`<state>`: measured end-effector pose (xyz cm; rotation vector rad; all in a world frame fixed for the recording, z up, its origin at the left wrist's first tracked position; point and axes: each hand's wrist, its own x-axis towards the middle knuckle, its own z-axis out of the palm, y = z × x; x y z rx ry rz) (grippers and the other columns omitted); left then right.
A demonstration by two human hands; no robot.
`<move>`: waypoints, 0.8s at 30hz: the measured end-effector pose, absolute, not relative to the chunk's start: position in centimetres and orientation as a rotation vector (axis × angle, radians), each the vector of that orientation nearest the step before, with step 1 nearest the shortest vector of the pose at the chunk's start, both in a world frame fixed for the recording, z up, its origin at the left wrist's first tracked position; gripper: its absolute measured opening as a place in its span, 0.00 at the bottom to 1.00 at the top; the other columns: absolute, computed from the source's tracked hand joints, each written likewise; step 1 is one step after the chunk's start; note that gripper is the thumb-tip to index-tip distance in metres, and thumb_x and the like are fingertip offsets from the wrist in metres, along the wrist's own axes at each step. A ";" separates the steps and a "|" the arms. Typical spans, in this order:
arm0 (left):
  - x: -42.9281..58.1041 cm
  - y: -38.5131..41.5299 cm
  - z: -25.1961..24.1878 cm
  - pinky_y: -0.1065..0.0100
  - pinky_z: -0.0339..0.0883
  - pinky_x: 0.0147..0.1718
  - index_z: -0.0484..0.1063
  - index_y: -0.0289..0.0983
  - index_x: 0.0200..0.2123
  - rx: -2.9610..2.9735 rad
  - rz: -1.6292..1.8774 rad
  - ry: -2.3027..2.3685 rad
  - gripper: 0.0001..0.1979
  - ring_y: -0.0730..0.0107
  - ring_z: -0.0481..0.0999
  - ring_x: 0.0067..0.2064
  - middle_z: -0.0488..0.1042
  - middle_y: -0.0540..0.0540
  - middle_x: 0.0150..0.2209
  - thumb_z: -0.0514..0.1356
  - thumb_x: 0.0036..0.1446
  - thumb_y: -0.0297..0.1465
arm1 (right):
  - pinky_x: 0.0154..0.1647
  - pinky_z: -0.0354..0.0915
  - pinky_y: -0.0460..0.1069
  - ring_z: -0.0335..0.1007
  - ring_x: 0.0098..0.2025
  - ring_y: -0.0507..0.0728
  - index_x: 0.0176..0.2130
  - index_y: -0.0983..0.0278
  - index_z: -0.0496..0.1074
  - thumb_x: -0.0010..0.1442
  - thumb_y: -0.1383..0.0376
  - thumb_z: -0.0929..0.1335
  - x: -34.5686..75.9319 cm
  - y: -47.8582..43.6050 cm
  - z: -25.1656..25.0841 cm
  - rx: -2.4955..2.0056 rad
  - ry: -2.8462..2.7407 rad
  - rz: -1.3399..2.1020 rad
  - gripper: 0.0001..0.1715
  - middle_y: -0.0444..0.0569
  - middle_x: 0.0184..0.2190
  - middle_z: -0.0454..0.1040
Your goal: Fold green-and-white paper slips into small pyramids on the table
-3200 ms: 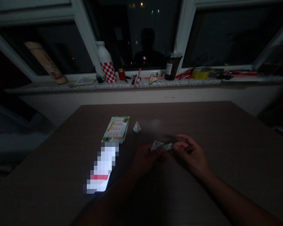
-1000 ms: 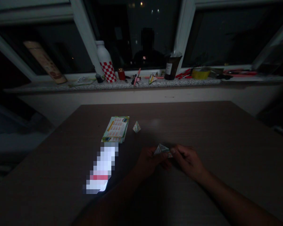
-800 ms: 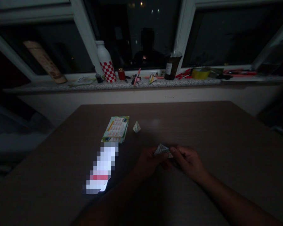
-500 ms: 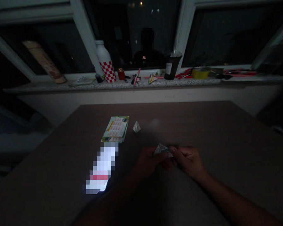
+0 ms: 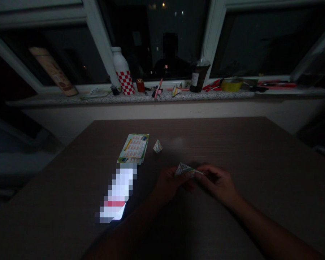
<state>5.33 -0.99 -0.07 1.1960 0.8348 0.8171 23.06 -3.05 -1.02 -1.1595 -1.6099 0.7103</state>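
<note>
A folded piece of printed paper, pointed at its upper left, is held between my two hands just above the table. My left hand grips its left part, with the thumb lying across the front. Over at the right corner, the thumb and fingers of my right hand pinch the paper. A small diamond-shaped folded paper piece stands on the table beyond my hands. To its left lies a stack of printed cards. The light is dim, so the fingers behind the paper are hard to see.
A lit phone lies on the brown table, left of my left forearm. Behind the table, the windowsill bears a checkered bottle, a tan cylinder, a dark cup, yellow tape and pens.
The folded paper has tilted, and its tip has shifted slightly up and left. My right hand's fingers have moved toward its right corner. The cards and phone stay in place.
</note>
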 end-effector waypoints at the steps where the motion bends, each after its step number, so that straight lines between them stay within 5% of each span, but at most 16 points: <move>1: 5.3 -1.0 -0.1 0.70 0.66 0.28 0.74 0.33 0.31 1.227 0.817 0.842 0.15 0.71 0.73 0.25 0.75 0.48 0.23 0.61 0.53 0.41 | 0.27 0.66 0.46 0.71 0.26 0.54 0.31 0.63 0.75 0.57 0.59 0.69 23.0 -3.1 -1.0 -1.157 -1.647 0.691 0.09 0.46 0.24 0.76; 12: 4.3 -0.6 0.2 0.70 0.64 0.34 0.75 0.37 0.35 1.689 0.875 1.077 0.11 0.67 0.74 0.35 0.76 0.49 0.32 0.63 0.51 0.37 | 0.27 0.66 0.48 0.72 0.26 0.54 0.29 0.63 0.75 0.58 0.65 0.67 23.1 -3.3 -0.8 -1.073 -1.783 0.650 0.08 0.47 0.25 0.76; 24: 4.2 -1.0 0.9 0.61 0.64 0.41 0.73 0.35 0.33 2.672 1.174 0.878 0.05 0.64 0.70 0.38 0.75 0.43 0.34 0.57 0.54 0.27 | 0.28 0.71 0.48 0.74 0.28 0.54 0.36 0.62 0.75 0.57 0.70 0.66 22.5 -3.9 -0.3 -0.896 -1.992 0.174 0.07 0.49 0.28 0.77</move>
